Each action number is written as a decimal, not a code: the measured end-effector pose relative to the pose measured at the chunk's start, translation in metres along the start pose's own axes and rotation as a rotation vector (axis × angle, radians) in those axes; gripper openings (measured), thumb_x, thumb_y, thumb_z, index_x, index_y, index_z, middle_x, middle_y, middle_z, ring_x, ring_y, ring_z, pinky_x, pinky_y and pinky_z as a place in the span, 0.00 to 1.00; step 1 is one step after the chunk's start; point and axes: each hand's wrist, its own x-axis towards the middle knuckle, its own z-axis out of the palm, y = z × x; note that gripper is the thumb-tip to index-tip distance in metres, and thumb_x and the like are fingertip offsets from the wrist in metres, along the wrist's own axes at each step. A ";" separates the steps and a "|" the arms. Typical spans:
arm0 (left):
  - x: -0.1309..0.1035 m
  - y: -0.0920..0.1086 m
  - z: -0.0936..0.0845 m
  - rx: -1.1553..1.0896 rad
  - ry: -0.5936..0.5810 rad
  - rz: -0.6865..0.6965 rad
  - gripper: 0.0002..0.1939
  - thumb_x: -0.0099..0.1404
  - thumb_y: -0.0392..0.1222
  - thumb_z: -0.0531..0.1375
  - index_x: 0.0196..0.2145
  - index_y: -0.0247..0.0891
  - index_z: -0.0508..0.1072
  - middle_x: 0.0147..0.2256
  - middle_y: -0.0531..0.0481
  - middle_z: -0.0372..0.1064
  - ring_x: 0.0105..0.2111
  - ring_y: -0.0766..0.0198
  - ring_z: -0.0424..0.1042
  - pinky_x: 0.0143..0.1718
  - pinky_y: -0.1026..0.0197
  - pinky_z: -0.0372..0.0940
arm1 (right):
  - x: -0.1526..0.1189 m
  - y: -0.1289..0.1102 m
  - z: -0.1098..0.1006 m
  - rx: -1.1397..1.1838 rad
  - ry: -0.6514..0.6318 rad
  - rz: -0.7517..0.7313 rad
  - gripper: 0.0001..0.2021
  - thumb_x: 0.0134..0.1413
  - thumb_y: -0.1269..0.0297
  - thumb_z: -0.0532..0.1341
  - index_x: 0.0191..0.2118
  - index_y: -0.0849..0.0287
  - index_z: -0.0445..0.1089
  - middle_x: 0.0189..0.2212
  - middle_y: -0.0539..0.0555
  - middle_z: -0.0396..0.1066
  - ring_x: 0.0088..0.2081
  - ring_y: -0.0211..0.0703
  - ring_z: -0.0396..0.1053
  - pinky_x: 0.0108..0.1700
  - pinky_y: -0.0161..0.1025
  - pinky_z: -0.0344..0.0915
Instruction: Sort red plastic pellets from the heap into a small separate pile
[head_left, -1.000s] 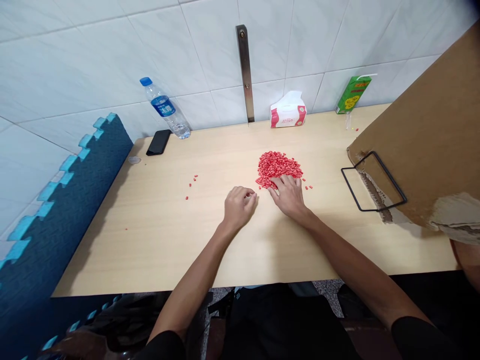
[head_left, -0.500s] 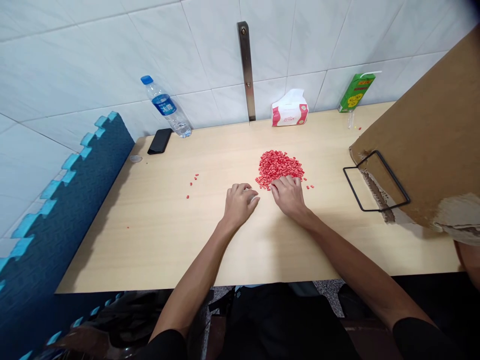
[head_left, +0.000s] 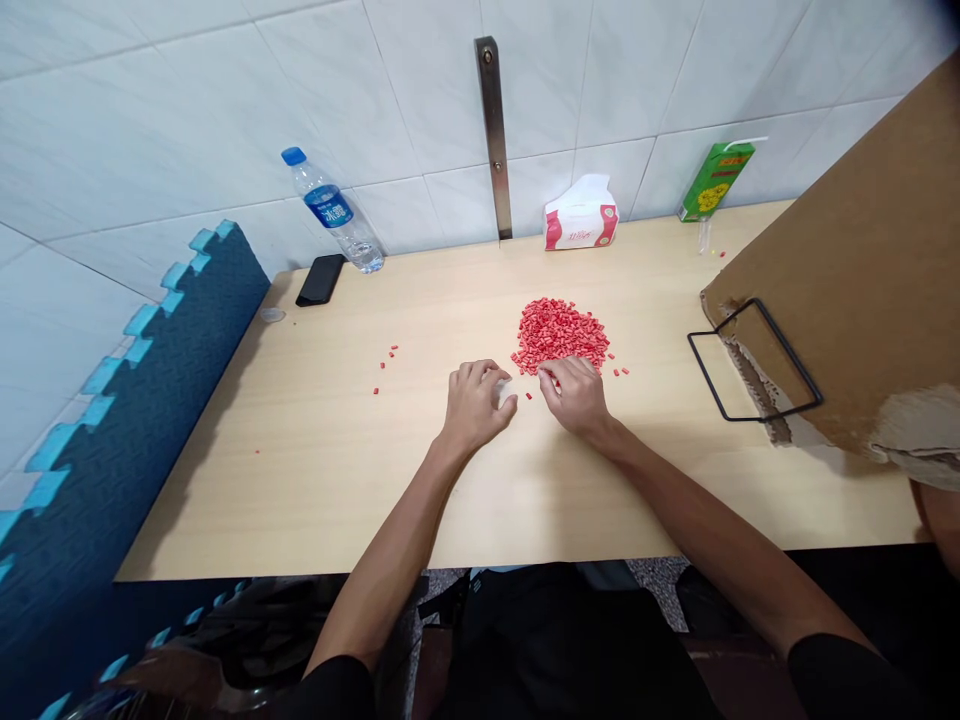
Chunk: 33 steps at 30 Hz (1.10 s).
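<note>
A heap of small red pellet-like pieces (head_left: 561,330) lies on the wooden table (head_left: 300,490) in front of me. My right hand (head_left: 574,392) rests against the heap's near edge with its fingers curled in; whatever its fingertips hold is hidden. To the left, my left hand (head_left: 478,402) is curved around a small pale, see-through object (head_left: 501,390), mostly covered by the fingers and thumb. Between the two hands, a single red piece (head_left: 529,396) sits on the tabletop.
Stray red pieces (head_left: 382,366) lie left of my hands. A water bottle (head_left: 334,212), black phone (head_left: 320,280), tissue pack (head_left: 581,215) and green drink carton (head_left: 716,182) line the wall. Cardboard (head_left: 847,270) with a black wire frame (head_left: 808,375) stands right; blue foam mat (head_left: 150,390) borders the left.
A single red piece now shows on the table between my hands. My right hand has shifted slightly left and nearer to me. The left thumb and fingers have spread a little.
</note>
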 end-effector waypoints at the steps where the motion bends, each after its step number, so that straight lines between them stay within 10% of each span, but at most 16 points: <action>1: -0.001 -0.001 -0.001 0.001 -0.011 0.008 0.11 0.58 0.44 0.61 0.40 0.43 0.73 0.47 0.46 0.67 0.48 0.53 0.61 0.47 0.51 0.56 | 0.000 0.000 0.000 0.003 -0.001 0.006 0.13 0.62 0.65 0.50 0.36 0.59 0.71 0.30 0.55 0.73 0.34 0.45 0.65 0.41 0.42 0.55; 15: -0.003 0.003 0.007 -0.043 -0.074 0.113 0.08 0.64 0.46 0.58 0.36 0.44 0.75 0.48 0.48 0.67 0.49 0.56 0.61 0.48 0.52 0.56 | 0.000 -0.001 -0.002 0.068 -0.004 0.059 0.12 0.61 0.63 0.51 0.36 0.58 0.72 0.29 0.56 0.74 0.33 0.45 0.68 0.41 0.42 0.59; 33: 0.010 0.016 0.023 0.010 -0.078 0.289 0.11 0.68 0.39 0.51 0.43 0.43 0.71 0.39 0.47 0.74 0.47 0.57 0.67 0.49 0.52 0.56 | 0.006 0.004 -0.003 0.553 0.265 0.567 0.09 0.54 0.59 0.57 0.36 0.55 0.72 0.32 0.52 0.76 0.33 0.43 0.75 0.35 0.38 0.71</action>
